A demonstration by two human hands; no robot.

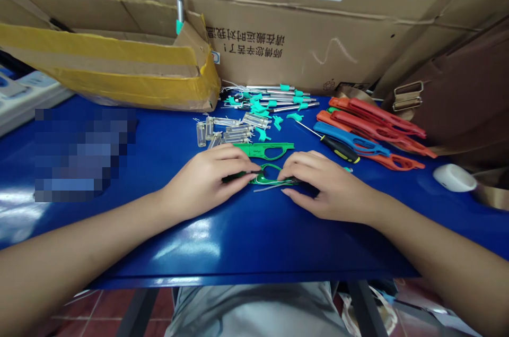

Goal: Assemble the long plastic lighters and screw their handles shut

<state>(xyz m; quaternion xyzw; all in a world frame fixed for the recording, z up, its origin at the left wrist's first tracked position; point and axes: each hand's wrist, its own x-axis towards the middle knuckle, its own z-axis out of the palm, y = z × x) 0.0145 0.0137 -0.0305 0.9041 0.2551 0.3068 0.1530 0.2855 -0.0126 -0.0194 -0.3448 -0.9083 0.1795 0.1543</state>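
A green shell (258,179) lies low between my two hands, its ring-shaped loop in the gap between my fingertips. My left hand (214,172) pinches its near-left part between thumb and forefinger, seemingly to steady it. My right hand (330,186) curls over the other end, thumb a little apart from the forefinger, beside thin wires (270,186) that run along the shell; I cannot tell whether those fingertips clamp anything. Holding from both ends probably leaves the middle free to see.

Just beyond my grip lies another green half (254,150), perhaps kept near as the match. Past it, clear tanks (256,120) sit in a loose heap, with metal rods (274,98) and teal clips (260,109) behind. Beyond my right hand, a screwdriver (340,149) points away to the left, its handle towards me, likely for easy reach, next to stacked red, orange and blue shells (377,119). A white object (454,176) sits further right.

Everything rests on a glossy blue table (238,247). Behind stand a large carton (246,66), its print upside down, and a yellow-taped box (147,82). Reddish tiles (155,316) show below.
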